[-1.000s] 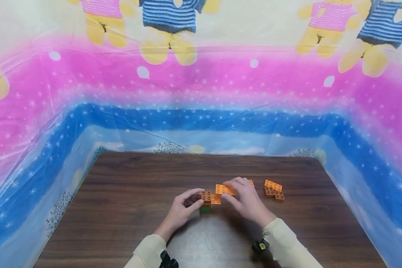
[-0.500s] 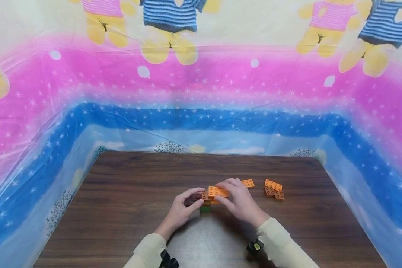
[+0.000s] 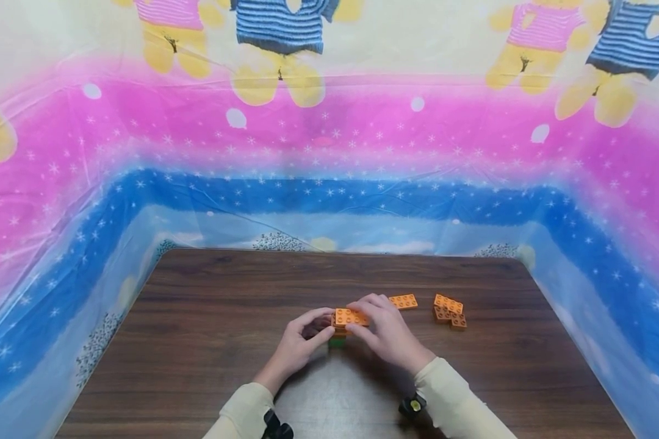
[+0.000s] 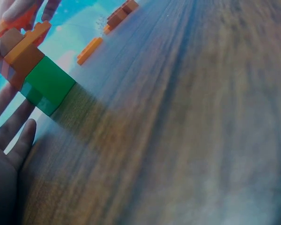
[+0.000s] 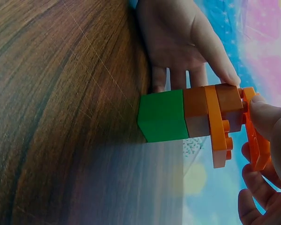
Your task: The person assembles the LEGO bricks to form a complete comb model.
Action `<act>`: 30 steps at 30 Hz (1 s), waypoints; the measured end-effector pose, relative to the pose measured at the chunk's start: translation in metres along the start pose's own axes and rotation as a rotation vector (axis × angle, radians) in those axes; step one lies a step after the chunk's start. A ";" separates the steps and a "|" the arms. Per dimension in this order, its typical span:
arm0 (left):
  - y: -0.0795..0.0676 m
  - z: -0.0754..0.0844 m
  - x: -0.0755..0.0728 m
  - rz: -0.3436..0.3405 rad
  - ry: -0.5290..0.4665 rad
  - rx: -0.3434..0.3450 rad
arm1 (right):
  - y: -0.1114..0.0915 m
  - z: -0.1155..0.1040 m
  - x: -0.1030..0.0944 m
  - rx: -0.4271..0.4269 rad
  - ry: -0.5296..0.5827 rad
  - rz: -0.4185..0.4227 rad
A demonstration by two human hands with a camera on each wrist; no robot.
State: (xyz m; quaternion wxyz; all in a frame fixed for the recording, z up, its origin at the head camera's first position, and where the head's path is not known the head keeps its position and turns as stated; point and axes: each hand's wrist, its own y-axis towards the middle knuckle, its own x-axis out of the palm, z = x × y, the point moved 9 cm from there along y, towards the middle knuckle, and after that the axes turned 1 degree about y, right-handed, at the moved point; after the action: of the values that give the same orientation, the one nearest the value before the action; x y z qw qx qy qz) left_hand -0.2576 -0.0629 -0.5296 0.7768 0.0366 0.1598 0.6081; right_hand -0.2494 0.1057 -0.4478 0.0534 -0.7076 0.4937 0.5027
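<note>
A small tower of toy building bricks stands on the table, with a green block (image 5: 161,117) at the bottom. Above it come a brown brick (image 5: 195,112), a thin orange brick (image 5: 218,149) jutting to the right, and another brown brick (image 5: 228,107). My left hand (image 3: 299,344) holds the tower from the left, its thumb at the upper brown brick and other fingers behind. Between thumb and fingers, my right hand (image 3: 394,336) pinches a second thin orange brick (image 3: 346,316). That brick overlaps the tower's top studs, slightly tilted in the right wrist view.
A loose orange brick (image 3: 404,301) lies just behind my right hand. Farther right sits a cluster with an orange brick (image 3: 448,302) and brown bricks (image 3: 458,321). A printed cloth (image 3: 329,195) surrounds the dark wooden table (image 3: 208,292) at the back and sides.
My right hand has moved left with the orange brick, from beside the tower to over its top. The loose brick behind now shows more. My left hand has stayed in place.
</note>
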 end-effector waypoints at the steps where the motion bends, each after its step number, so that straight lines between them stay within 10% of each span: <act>1: 0.000 0.000 0.000 0.001 -0.002 0.001 | 0.000 0.000 0.000 0.002 0.000 -0.002; 30: 0.000 -0.001 0.000 -0.002 0.001 0.028 | 0.006 -0.004 0.004 0.012 0.019 -0.043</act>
State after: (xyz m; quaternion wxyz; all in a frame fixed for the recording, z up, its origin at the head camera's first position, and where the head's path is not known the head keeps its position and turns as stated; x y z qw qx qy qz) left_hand -0.2581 -0.0625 -0.5303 0.7767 0.0470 0.1686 0.6050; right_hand -0.2511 0.0975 -0.4466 0.0637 -0.7225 0.4817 0.4918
